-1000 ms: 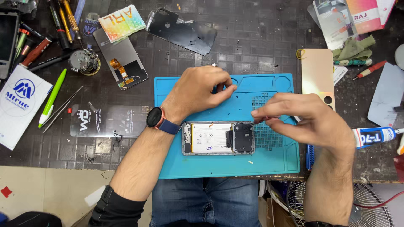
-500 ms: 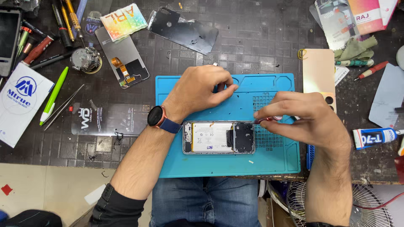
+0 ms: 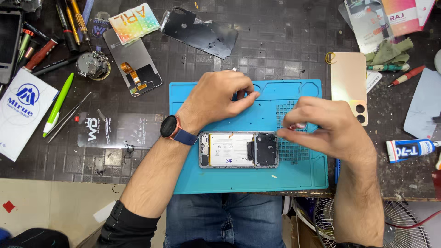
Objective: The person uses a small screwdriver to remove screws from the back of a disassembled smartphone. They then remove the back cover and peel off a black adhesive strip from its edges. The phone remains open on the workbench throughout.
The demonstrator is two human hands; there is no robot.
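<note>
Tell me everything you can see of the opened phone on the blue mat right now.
The opened phone lies flat, back cover off, lengthwise across the blue mat near its front edge. A grey metal-looking frame rings it. Most of the inside is a pale, whitish battery with a small scribble; the end toward the right hand carries a black shield plate. The right hand's fingertips sit just at that end's upper corner; contact is unclear. The left hand rests on the mat beyond it, apart.

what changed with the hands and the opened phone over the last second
The right hand lifted slightly off the top end of the opened phone, its pinched fingertips now just above the phone's edge, over the blue repair mat. The left hand stayed curled on the mat above the phone. Phone, mat and gold back cover did not move.
</note>
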